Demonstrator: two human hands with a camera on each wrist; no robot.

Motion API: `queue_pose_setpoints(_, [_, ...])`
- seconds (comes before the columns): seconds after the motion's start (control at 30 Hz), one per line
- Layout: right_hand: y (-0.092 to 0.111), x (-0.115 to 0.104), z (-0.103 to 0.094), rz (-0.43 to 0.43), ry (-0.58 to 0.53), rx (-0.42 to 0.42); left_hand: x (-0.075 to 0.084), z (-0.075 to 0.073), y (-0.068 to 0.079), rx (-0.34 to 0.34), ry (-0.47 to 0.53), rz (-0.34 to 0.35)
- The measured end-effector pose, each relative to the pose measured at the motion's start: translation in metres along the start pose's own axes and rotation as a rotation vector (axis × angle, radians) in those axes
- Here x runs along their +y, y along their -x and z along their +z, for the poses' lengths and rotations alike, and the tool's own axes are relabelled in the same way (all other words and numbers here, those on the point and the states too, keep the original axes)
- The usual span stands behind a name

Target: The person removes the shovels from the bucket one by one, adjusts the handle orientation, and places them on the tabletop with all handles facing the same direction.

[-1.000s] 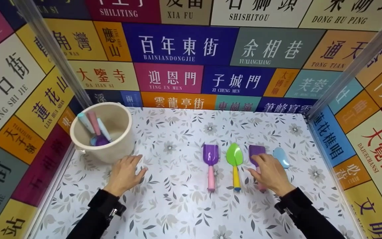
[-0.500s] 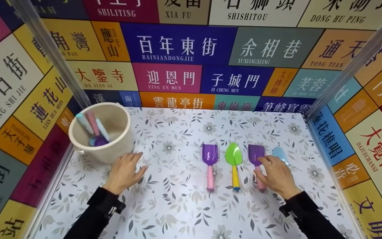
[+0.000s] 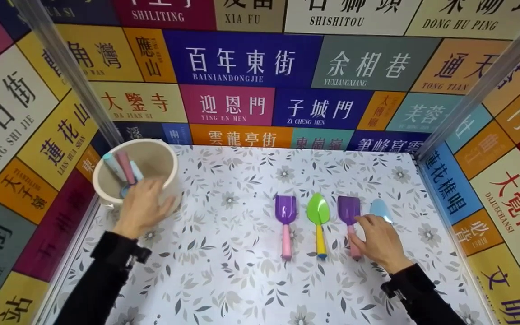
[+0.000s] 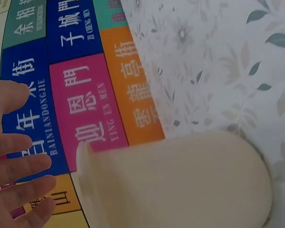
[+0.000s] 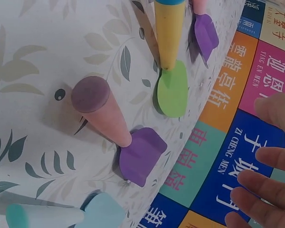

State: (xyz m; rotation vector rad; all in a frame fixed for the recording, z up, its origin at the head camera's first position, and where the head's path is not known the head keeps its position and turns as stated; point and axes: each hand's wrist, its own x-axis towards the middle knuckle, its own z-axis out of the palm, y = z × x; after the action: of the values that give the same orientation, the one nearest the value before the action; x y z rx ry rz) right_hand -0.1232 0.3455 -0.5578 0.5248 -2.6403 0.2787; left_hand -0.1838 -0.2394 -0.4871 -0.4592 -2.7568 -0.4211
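Fingers (image 4: pixel 33 189) of the left hand (image 3: pixel 140 207) have risen near the bucket rim (image 3: pixel 175 163).

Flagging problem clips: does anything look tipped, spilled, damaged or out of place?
Nothing stands out. The bucket stands upright, with handles leaning inside; the shovels lie in a row on the table, none visibly broken. The right hand hides part of the blue shovel in the head view.

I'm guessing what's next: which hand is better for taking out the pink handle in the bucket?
Left, I think. The left hand is over the near rim of the bucket, close to the pink handle inside. The right hand is across the table, by the light blue shovel.
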Motion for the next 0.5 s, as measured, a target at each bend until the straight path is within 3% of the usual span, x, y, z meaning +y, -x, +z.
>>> queue_pose_setpoints(0.13, [0.004,0.002,0.001,-0.017,0.003,0.020,-0.023,-0.024,-0.021,-0.041,0.011,-0.093])
queue_pose_setpoints(0.27, [0.006,0.002,0.002,-0.022,0.000,0.031,-0.050,-0.038,-0.037,-0.054,0.009,-0.190])
queue_pose_setpoints(0.5, [0.005,-0.001,0.004,0.018,-0.008,0.002,-0.092,-0.040,-0.047,-0.054,0.041,-0.321])
